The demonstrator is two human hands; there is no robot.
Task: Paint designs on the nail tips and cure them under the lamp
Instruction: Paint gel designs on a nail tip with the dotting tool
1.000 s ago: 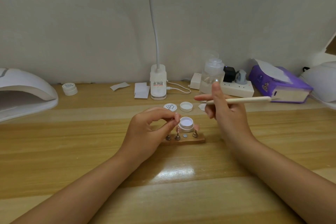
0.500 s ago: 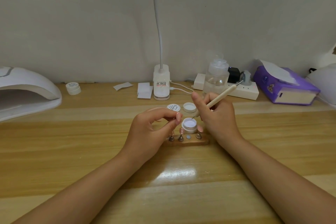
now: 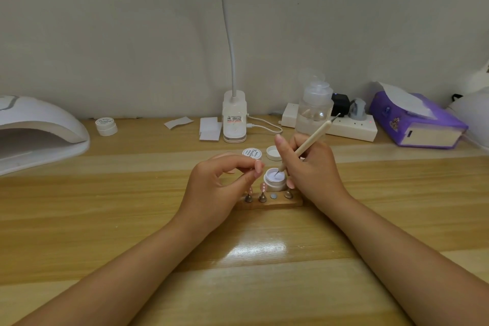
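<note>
Dotting tool (image 3: 308,144) pinched pencil-style in right hand (image 3: 309,167), tip dipped in open gel pot (image 3: 275,180) just left of that hand. Left hand (image 3: 219,188) pinches a nail tip's stand w/ thumb & forefinger, above the wooden holder (image 3: 267,202). Tips look light, fragile; hold by stand, not painted face.

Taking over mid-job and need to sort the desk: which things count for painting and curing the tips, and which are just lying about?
In use:
right hand holding dotting pen
open gel pot
left hand
wooden tip stand
curing lamp

Lying about:
tissue box
power strip
clear pump bottle
closed pot
paper scraps
</note>
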